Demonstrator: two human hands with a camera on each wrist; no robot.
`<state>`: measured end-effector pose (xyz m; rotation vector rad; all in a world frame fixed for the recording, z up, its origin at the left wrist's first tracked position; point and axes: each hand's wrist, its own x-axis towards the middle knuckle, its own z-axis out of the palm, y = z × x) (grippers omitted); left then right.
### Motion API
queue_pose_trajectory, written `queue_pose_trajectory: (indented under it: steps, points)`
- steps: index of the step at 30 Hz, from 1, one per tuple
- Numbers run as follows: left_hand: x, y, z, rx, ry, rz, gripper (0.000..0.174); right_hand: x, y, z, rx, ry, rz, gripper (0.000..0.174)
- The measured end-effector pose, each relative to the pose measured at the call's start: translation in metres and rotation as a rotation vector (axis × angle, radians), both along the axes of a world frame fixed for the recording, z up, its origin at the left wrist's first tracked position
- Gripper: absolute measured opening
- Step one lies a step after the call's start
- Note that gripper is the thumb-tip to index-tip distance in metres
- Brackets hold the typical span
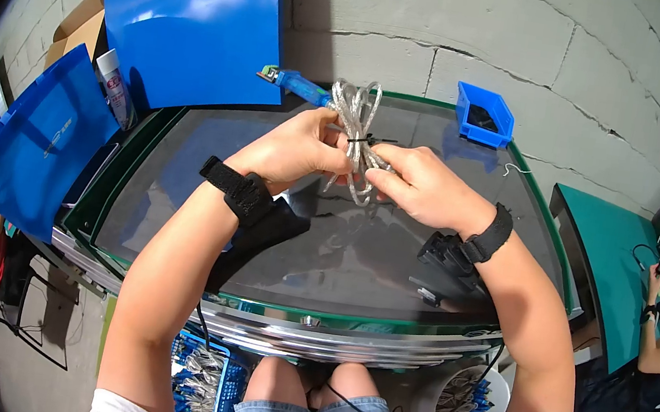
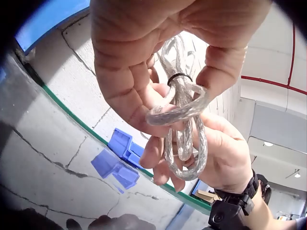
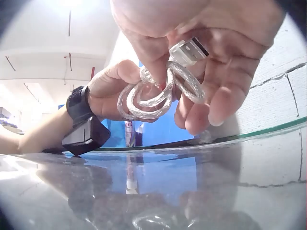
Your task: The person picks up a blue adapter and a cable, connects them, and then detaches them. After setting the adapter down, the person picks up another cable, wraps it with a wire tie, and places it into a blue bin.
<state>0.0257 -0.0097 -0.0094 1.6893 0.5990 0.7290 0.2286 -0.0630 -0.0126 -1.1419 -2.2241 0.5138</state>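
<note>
Above the table is a coiled USB cable [image 1: 352, 101] in a clear, silvery braided jacket. A black tie [image 1: 366, 139] wraps the bundle at its middle. From the coil's upper left sticks out a translucent blue connector [image 1: 303, 87] with a metal end. My left hand [image 1: 304, 148] grips the bundle beside the tie, thumb and fingers around it in the left wrist view. With thumb and fingers my right hand [image 1: 426, 186] pinches the lower loops. The right wrist view shows the cable's USB plug [image 3: 190, 51] against the right hand's fingers.
A blue bin [image 1: 484, 116] with dark items stands at the table's back right corner. Blue panels [image 1: 192, 18] and a spray can [image 1: 115, 87] are at left. Below the front edge sit a blue basket [image 1: 234, 391] and a white bucket [image 1: 495, 402], both holding cables.
</note>
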Motion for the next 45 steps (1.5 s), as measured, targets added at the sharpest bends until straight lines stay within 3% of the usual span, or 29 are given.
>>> queue_pose_trajectory:
  steps: [20, 23, 32, 33, 34, 45]
  points:
    - [-0.002, -0.001, 0.001, -0.080, -0.017, -0.010, 0.035, 0.001, 0.000, 0.000, -0.042, -0.024, 0.056, 0.027]
    - [-0.003, 0.003, 0.000, -0.075, 0.014, -0.032, 0.047, 0.001, -0.001, 0.000, -0.029, -0.032, 0.054, 0.026]
    - [-0.005, 0.007, -0.004, -0.072, 0.018, -0.066, 0.044, 0.003, 0.003, -0.004, -0.031, -0.048, 0.071, 0.027]
    - [-0.003, 0.003, -0.002, -0.062, -0.015, -0.069, 0.033, 0.003, 0.004, -0.006, -0.041, -0.025, 0.078, 0.027]
    - [-0.004, 0.003, -0.002, -0.065, -0.015, -0.066, 0.033, 0.003, 0.005, -0.007, -0.052, -0.003, 0.085, 0.027]
    - [0.000, -0.008, 0.004, -0.084, -0.032, -0.050, 0.041, -0.001, 0.001, -0.001, -0.062, -0.001, 0.099, 0.022]
